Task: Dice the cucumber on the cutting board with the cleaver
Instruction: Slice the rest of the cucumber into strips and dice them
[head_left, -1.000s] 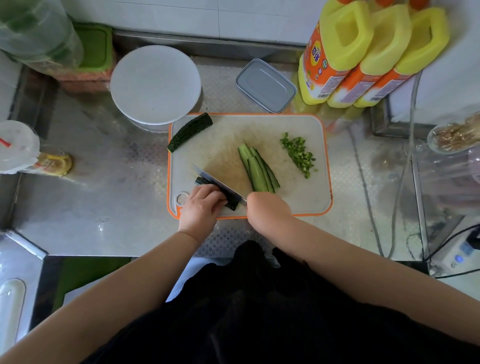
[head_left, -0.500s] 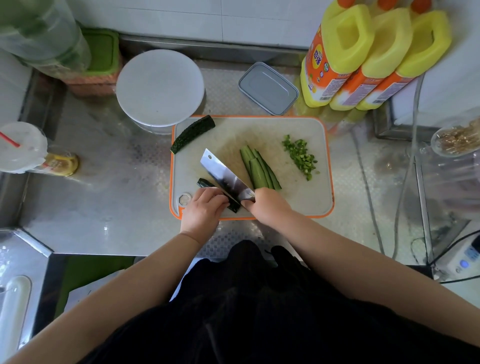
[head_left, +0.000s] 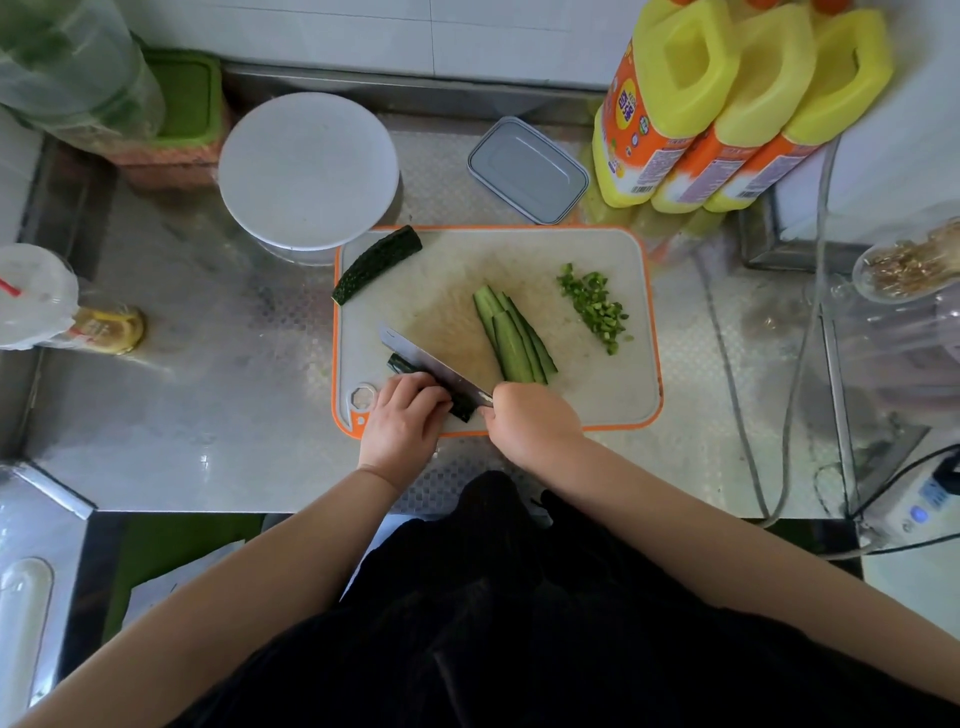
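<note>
A white cutting board with an orange rim lies on the steel counter. My right hand grips the cleaver, whose blade stands edge-down along a dark cucumber piece at the board's near left. My left hand holds that piece down with curled fingers. Several long cucumber strips lie mid-board. A small heap of diced cucumber sits to their right. Another dark cucumber chunk rests at the far left corner, overhanging the rim.
A white round lid on a bowl stands just behind the board's left corner. A grey lidded box and three yellow-orange bottles stand behind. A plastic cup is far left; cables and a container are at right.
The cleaver was tilted up with its flat face showing half a second ago; it has come back down edge-on along the cucumber piece. My left hand has stayed on the piece.
</note>
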